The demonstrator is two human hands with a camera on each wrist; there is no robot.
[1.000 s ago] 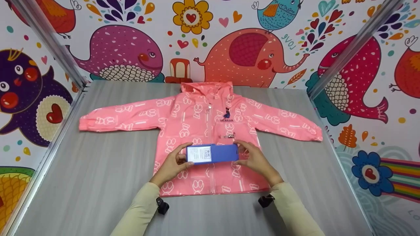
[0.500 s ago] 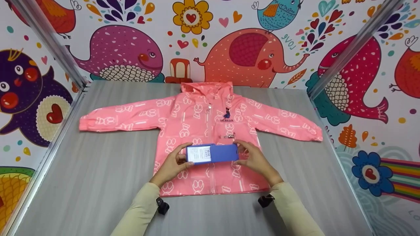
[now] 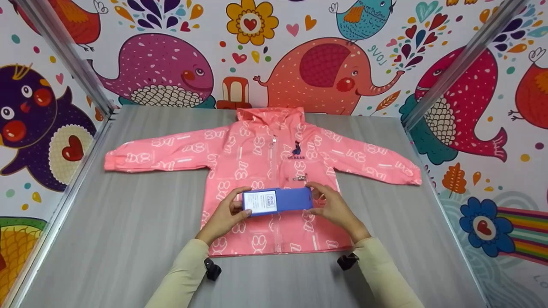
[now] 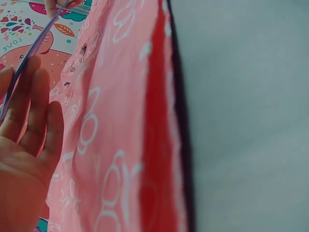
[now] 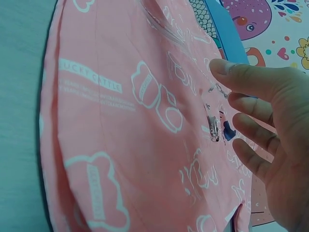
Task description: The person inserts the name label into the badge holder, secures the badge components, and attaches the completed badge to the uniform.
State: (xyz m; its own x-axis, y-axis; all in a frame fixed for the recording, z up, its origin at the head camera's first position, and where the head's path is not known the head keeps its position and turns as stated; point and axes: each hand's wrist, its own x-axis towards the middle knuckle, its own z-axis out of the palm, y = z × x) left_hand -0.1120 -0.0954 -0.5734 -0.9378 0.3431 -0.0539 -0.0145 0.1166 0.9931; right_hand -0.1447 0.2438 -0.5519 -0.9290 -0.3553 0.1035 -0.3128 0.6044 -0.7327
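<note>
A blue ID card holder (image 3: pixel 295 199) with a white printed card (image 3: pixel 259 202) in its left half is held level over the lower front of a pink child's jacket (image 3: pixel 239 162). My left hand (image 3: pixel 224 216) pinches its left end between thumb and fingers. At the right end, my right hand (image 3: pixel 336 209) grips it by the short edge. Seen nearly edge-on, the holder (image 4: pixel 30 53) is a thin strip in the left wrist view. The right wrist view shows its blue back (image 5: pixel 226 30) beyond my thumb. A small silver metal clip (image 3: pixel 299 178) sits on the jacket's chest.
The jacket lies spread face up, sleeves out to both sides, on a grey table (image 3: pixel 141 231). Cartoon-printed walls (image 3: pixel 239 55) enclose the back and sides, with metal corner posts (image 3: pixel 464 64). Black wrist devices (image 3: pixel 212 269) hang by both cuffs.
</note>
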